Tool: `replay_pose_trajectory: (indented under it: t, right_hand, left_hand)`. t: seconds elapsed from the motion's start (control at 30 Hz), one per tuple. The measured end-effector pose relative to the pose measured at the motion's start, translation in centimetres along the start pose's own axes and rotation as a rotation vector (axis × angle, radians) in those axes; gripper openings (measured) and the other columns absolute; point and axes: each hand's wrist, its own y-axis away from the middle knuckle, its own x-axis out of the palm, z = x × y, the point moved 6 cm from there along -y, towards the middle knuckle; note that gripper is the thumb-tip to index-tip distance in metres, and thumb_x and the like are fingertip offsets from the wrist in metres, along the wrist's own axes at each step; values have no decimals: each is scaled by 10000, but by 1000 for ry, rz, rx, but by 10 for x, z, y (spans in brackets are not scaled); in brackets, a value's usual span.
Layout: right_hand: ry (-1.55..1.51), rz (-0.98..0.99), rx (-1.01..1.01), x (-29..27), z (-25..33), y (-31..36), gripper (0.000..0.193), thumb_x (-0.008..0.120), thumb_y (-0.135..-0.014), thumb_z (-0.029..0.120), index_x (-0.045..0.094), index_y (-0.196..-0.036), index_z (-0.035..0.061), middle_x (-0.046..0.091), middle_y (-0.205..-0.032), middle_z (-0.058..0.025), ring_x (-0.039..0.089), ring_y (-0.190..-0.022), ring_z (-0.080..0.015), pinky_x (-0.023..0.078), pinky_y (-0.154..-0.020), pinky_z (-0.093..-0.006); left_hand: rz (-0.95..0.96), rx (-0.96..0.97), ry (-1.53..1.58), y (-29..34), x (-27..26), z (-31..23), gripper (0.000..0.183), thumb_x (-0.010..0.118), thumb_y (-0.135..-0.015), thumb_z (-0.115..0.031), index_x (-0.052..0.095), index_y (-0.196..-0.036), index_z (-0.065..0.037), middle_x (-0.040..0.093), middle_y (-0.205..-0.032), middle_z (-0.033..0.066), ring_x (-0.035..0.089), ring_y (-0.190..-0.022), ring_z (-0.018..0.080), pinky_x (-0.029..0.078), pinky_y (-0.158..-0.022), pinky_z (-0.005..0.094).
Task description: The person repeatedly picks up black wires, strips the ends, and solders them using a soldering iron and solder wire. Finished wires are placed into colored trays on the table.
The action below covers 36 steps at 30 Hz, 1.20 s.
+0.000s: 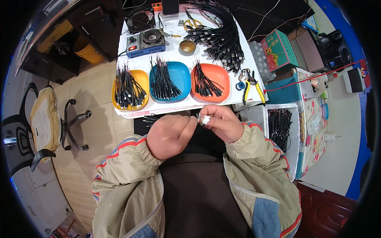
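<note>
Left hand (170,134), right hand (225,123): grips nearly closed, pinching one small thin piece (199,119) (detail obscured); best kept steady, without tugging.

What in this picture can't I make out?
Head view: the small piece at the fingertips is too small to identify and partly covered.
Head view: the cables beside the left hand partly disappear behind it.
Head view: the cable heap is cut off by the top edge.
</note>
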Motion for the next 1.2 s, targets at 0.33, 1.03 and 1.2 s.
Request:
replay_pose_trajectory:
  t: [0.33,1.03,1.2]
  right_hand:
    - [1200,-238,-818,24,57,27,271,719,-715,47,599,-958,43,580,-860,-79,574,-735,-243,457,-666,-329]
    - [1175,-190,-781,27,51,24,136,693,-778,42,585,-860,29,587,-857,-65,562,-719,-208,450,-657,-302]
    - [656,-143,-258,10,26,9,117,649,-849,61,558,-909,19,559,-873,-42,534,-758,-124,434,-671,-265]
  left_hand:
    - [83,-612,712,11,7,28,91,625,-842,-5,635,-925,32,614,-691,129,609,-595,262,472,-525,301]
    - [-3,-673,788,20,18,27,90,649,-853,-33,658,-906,40,627,-675,106,586,-562,128,450,-502,266]
    - [-26,-360,383,13,8,20,97,628,-862,-20,642,-931,45,625,-710,101,572,-574,125,447,-508,268]
